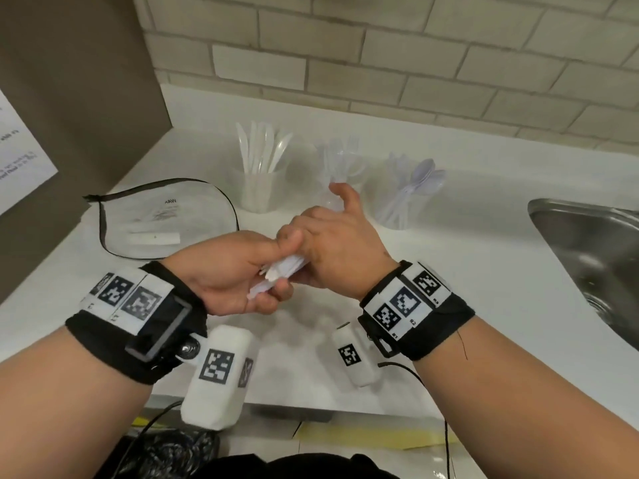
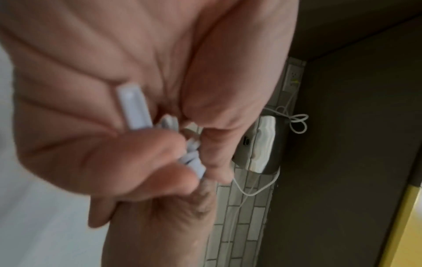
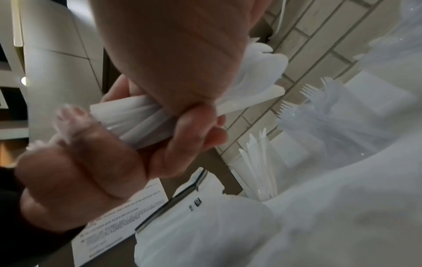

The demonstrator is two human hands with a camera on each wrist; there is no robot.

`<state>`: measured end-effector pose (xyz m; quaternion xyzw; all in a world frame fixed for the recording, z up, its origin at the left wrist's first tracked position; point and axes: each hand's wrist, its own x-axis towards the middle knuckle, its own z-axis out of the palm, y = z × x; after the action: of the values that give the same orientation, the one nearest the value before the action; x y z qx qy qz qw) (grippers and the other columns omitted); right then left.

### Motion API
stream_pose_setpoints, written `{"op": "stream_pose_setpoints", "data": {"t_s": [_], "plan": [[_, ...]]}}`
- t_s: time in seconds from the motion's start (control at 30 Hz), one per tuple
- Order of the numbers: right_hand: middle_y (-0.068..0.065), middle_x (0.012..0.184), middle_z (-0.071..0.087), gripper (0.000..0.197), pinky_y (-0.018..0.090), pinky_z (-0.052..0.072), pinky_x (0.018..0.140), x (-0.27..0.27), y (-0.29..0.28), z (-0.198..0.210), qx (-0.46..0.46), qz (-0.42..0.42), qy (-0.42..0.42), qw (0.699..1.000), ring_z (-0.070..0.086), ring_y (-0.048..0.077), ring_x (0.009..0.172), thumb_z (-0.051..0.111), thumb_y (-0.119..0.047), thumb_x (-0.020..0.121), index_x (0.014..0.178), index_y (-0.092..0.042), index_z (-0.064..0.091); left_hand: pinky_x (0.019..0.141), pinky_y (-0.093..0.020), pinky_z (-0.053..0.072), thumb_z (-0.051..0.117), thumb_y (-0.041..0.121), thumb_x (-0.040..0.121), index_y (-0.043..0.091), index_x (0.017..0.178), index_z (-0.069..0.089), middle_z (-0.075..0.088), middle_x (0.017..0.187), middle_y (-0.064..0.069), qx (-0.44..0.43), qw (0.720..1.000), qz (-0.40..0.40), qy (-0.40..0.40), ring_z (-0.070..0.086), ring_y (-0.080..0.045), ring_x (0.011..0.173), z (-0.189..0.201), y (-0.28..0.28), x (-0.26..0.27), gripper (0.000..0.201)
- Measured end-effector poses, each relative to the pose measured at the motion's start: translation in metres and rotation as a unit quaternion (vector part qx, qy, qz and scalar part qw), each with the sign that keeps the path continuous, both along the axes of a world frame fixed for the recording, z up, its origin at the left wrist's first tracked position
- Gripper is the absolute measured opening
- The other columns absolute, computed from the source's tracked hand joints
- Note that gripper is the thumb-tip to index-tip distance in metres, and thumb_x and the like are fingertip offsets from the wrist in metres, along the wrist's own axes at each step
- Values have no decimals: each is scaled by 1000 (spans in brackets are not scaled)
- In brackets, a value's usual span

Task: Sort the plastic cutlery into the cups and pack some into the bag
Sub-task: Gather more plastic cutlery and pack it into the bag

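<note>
My left hand [image 1: 262,288] grips a bundle of white plastic cutlery [image 1: 287,266] by the handles, in front of my chest above the white counter [image 1: 466,236]. My right hand [image 1: 321,243] curls over the same bundle from the right, index finger lifted. The handles [image 2: 134,108] poke out of my left fist; the bundle [image 3: 137,119] fans out between both hands. Behind stand three clear cups: knives [image 1: 259,188], forks [image 1: 342,167], spoons [image 1: 404,202]. A clear bag [image 1: 166,216] with a black zipper lies flat at the left.
A steel sink [image 1: 587,254] is set into the counter at the right. A tiled wall [image 1: 380,63] runs behind the cups. A brown panel [image 1: 69,98] with a paper sheet stands at the left. A small white tube [image 1: 154,237] lies in the bag.
</note>
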<state>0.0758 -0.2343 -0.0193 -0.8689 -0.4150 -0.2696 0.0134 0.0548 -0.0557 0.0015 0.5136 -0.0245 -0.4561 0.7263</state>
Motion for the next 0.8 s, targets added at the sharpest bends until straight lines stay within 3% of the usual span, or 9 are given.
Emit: {"op": "stream_pose_setpoints", "data": {"t_s": [0.1, 0.23, 0.37, 0.43, 0.5, 0.6, 0.67, 0.73, 0.8], "plan": [[-6, 67, 59, 23, 51, 23, 99, -4, -1, -7, 17, 19, -9, 1000, 63, 20, 69, 42, -21, 80, 85, -16, 64, 42, -17, 35, 79, 44, 67, 1, 95, 64, 66, 88, -16, 62, 997, -23, -31, 41, -7, 50, -3, 0, -4, 54], [-5, 64, 60, 20, 49, 27, 99, -6, -3, -16, 21, -7, -6, 1000, 63, 21, 70, 54, -22, 73, 88, -13, 64, 42, -16, 27, 59, 32, 84, 5, 94, 55, 46, 66, -1, 112, 992, -18, -55, 31, -7, 50, -5, -9, -11, 29], [-7, 78, 64, 16, 56, 28, 100, 2, -14, -18, 15, -76, -65, 995, 58, 26, 105, 58, -21, 72, 86, -21, 66, 42, -18, 29, 62, 28, 83, 6, 98, 55, 41, 61, 0, 108, 992, 5, -71, 30, -8, 49, -8, -15, -16, 28], [-6, 83, 65, 14, 57, 37, 96, 6, -17, -19, 37, -86, -72, 993, 54, 31, 109, 65, -18, 70, 84, -21, 67, 44, -19, 31, 66, 27, 85, 6, 102, 54, 41, 61, 0, 90, 993, 11, -75, 32, -9, 49, -10, -15, -17, 29], [-3, 81, 65, 14, 51, 45, 88, 10, -17, -20, 62, -61, -77, 993, 51, 30, 102, 66, -17, 68, 81, -18, 67, 47, -22, 38, 64, 22, 83, 7, 103, 54, 44, 61, -2, 80, 993, 10, -83, 40, -10, 50, -11, -17, -16, 27], [0, 78, 63, 10, 48, 43, 87, 12, -12, -26, 86, 0, -101, 991, 45, 23, 93, 62, -17, 72, 82, -16, 62, 60, -29, 56, 61, 4, 86, 0, 98, 58, 59, 73, -9, 100, 991, 18, -91, 64, -17, 64, -10, -23, -12, 13], [1, 78, 64, 4, 47, 41, 88, 12, -10, -31, 85, 30, -114, 989, 46, 22, 91, 58, -15, 81, 85, -17, 58, 56, -29, 56, 60, 4, 87, 0, 90, 61, 63, 78, -12, 99, 992, 20, -76, 65, -18, 62, -9, -26, -11, 5], [2, 91, 66, 20, 47, 42, 92, 13, -12, -32, 84, 27, -103, 991, 49, 22, 101, 62, -15, 80, 99, -19, 55, 45, -24, 46, 63, 9, 85, 4, 88, 58, 57, 69, -7, 72, 994, 33, -73, 52, -12, 49, -9, -28, -14, 8], [6, 120, 59, 55, 47, 39, 100, 13, -18, -24, 127, -9, -29, 992, 46, 24, 122, 69, -10, 71, 121, -23, 48, 43, -23, 39, 61, 11, 83, 7, 96, 53, 48, 65, -4, 63, 990, 75, -102, 42, -11, 47, -14, -28, -14, 15]]}}
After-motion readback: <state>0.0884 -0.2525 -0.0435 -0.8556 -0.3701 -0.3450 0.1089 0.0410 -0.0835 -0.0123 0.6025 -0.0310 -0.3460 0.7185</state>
